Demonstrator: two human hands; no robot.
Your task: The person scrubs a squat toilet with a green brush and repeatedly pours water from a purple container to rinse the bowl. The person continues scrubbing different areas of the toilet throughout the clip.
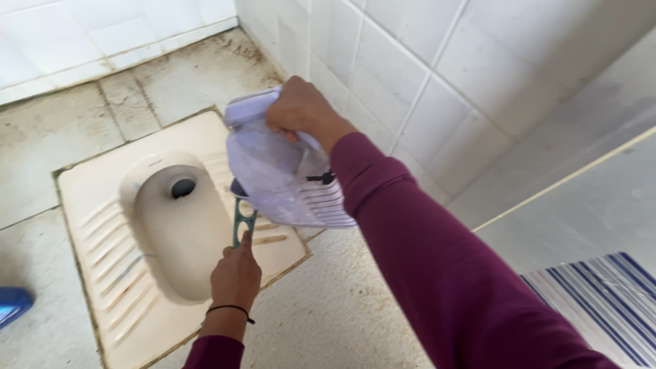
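One squat toilet pan (102,273), cream-coloured and set flush in the stained tiled floor (55,130), is the largest thing here, and everything else sits around it. A white tiled wall (424,61) rises just beyond its far right corner, and one blue-and-white striped cloth (608,294) lies well to the right of the pan, with a small blue object (12,304) at the frame's edge off its left side. Above the pan's right rim hangs one pale lilac plastic jug (280,171), tipped over so its mouth points down toward the pan. The right hand (298,109), at the end of a long maroon-sleeved arm stretched out from the lower right, is closed around the jug's handle at the top. Below the jug, over the pan's right footrest ridges, the left hand (236,273) is closed around one green-handled brush (242,222), held upright with its head meeting the jug's mouth; a thin black band circles that wrist. The jug sits directly above the left hand.
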